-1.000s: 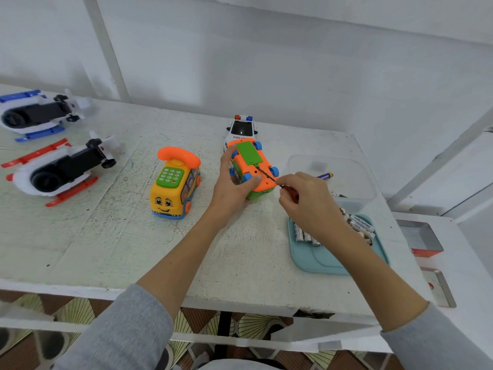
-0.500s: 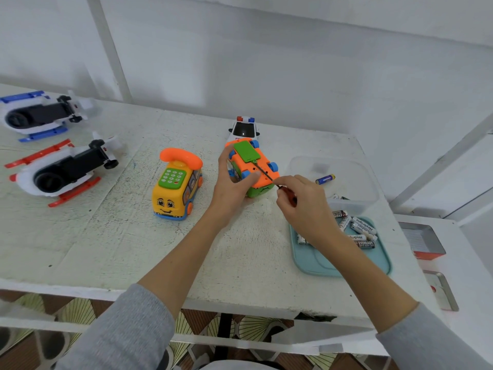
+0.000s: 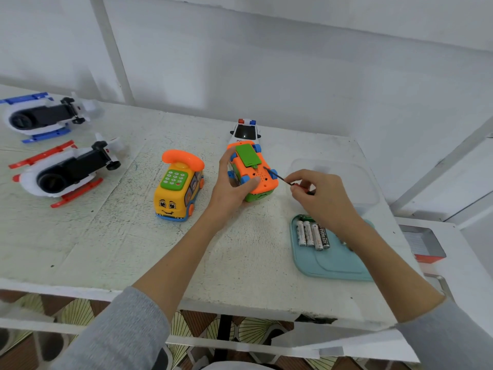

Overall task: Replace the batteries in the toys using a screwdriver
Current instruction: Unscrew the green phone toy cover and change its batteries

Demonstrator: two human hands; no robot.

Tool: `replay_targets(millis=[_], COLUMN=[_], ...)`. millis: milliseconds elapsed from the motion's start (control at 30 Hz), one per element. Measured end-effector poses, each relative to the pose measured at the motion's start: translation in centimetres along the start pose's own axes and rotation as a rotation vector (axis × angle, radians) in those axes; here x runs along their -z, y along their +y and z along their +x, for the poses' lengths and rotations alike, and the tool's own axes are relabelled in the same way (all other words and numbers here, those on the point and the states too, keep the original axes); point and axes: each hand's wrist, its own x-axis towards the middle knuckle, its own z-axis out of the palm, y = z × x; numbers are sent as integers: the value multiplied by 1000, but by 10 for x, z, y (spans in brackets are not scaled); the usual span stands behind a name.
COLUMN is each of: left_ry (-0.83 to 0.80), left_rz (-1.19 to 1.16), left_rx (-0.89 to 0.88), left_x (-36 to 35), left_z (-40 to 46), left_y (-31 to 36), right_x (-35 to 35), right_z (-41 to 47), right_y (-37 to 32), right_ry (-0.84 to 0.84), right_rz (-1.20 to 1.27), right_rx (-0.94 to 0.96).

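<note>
Tabletop: right hand hides pinched screwdriver handle; left hand grips upturned toy.

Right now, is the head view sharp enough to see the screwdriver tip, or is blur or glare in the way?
Head view: even, soft light, no glare on the orange toy; the screwdriver shaft shows as a thin dark line, its tip too small to resolve; the right hand is slightly soft; wide-angle bending curves the table edges; the sleeves at the bottom are blurred.

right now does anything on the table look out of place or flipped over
Only the orange toy car: it lies upside down, wheels up, held by the left hand while the right hand works the screwdriver on its underside. Nothing looks spilled or broken.
</note>
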Motion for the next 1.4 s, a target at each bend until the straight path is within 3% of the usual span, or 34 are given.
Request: replay_targets(millis=[533, 933, 1400], left_ry=[-36, -23, -21], left_rz=[225, 90, 206], left_rx=[-63, 4, -59], left_x=[10, 9, 10], left_z=[-6, -8, -5], left_y=[7, 7, 0], right_x=[6, -1, 1], right_z=[7, 2, 3], right_y=[-6, -7, -6], right_ry=[-67, 10, -30], right_rz=[13, 25, -3], right_rx=[2, 30, 14])
